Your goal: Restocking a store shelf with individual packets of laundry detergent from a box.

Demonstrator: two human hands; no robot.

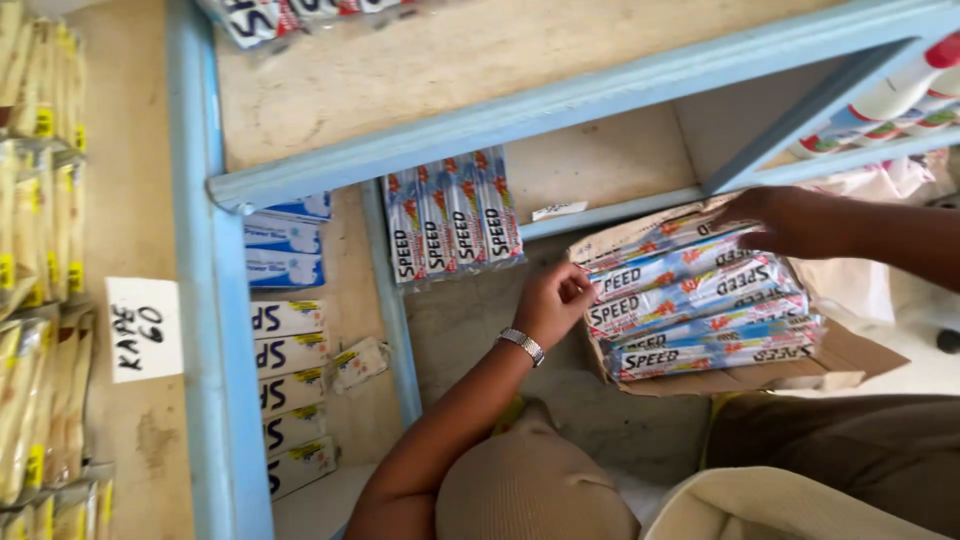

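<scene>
A person's left hand (553, 300) is pinching the near edge of a stack of blue sachet packs (700, 300) in an open cardboard box (850, 360) at three o'clock, while the right hand (770, 215) is gripping its far side; lifting packs toward the blue shelf (560, 100) would need both grips firm.

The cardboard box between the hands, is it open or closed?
Open. The cardboard box has its flaps spread, and stacked blue packets show inside, held by the left hand and right hand.
</scene>
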